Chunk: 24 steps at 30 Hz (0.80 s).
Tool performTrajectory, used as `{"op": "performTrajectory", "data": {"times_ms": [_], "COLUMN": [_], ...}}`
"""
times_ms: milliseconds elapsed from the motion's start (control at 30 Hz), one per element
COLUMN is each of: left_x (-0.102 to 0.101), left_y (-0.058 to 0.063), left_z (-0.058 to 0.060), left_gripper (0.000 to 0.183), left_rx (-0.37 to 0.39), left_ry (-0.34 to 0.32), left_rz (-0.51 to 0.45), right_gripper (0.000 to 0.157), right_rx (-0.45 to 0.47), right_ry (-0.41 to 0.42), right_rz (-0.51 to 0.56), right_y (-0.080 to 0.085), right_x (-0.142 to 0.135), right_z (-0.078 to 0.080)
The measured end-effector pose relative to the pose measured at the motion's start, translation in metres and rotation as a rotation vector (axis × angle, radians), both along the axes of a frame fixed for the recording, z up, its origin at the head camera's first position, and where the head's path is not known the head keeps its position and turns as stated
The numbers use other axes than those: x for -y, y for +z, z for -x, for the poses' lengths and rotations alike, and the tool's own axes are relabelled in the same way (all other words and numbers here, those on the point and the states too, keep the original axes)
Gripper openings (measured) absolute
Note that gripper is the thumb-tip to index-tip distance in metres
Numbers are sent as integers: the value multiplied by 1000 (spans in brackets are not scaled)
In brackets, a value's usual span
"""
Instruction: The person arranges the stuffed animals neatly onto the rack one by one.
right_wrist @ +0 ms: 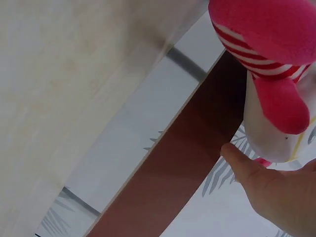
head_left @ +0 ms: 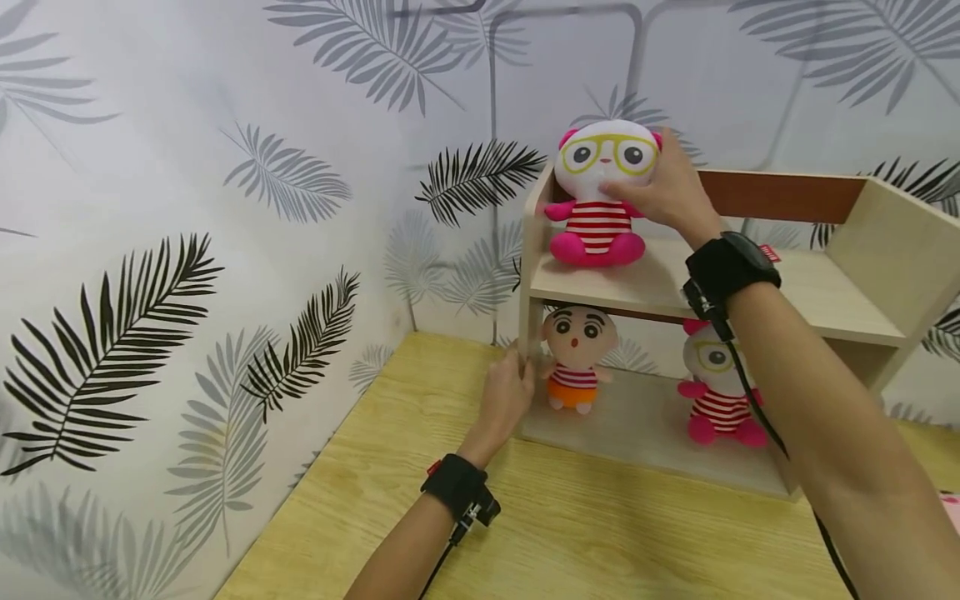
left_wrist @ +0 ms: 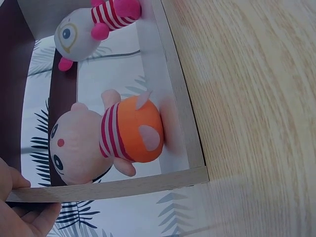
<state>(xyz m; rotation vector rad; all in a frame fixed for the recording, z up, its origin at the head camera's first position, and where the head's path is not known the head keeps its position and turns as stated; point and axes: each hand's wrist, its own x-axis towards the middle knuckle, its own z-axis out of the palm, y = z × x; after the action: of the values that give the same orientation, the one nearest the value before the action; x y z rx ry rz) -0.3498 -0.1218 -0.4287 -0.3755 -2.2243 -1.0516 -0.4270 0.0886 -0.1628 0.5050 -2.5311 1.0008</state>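
Note:
A panda plush (head_left: 600, 225) with yellow glasses and a red-striped body sits at the left end of the upper board of a small wooden shelf (head_left: 795, 283). My right hand (head_left: 671, 187) holds its head from the right side, thumb against the face; in the right wrist view the pink legs of this panda plush (right_wrist: 269, 27) are close up. My left hand (head_left: 506, 392) grips the shelf's left side panel, with fingers and thumb on either side of the edge in the left wrist view. Beside it, on the lower level, stands a boy plush (left_wrist: 133, 128) in orange shorts.
A second panda plush (head_left: 723, 408) sits further right on the lower level, partly hidden by my right forearm. The shelf stands on a wood-grain table (head_left: 360, 492) against a leaf-patterned wall (head_left: 285, 167). A pink item (head_left: 951, 508) shows at the right edge.

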Motion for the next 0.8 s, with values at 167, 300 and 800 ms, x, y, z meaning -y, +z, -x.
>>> {"op": "performTrajectory", "data": {"times_ms": [167,300,800], "left_x": [-2,-2,-10], "left_y": [-1,0,-1], "left_z": [1,1,1], "left_gripper": [10,8,19], "left_rx": [24,40,11], "left_ry": [4,4,13], "left_rz": [-21,-26,-30], "right_gripper": [90,95,104], "right_rx": [31,95,204], "right_ry": [-18,-28,-82], "right_rz": [-19,-48,-4], "right_y": [0,3,-14], "right_x": [-2,-8,-62], "right_z": [-9,-18,-67]}}
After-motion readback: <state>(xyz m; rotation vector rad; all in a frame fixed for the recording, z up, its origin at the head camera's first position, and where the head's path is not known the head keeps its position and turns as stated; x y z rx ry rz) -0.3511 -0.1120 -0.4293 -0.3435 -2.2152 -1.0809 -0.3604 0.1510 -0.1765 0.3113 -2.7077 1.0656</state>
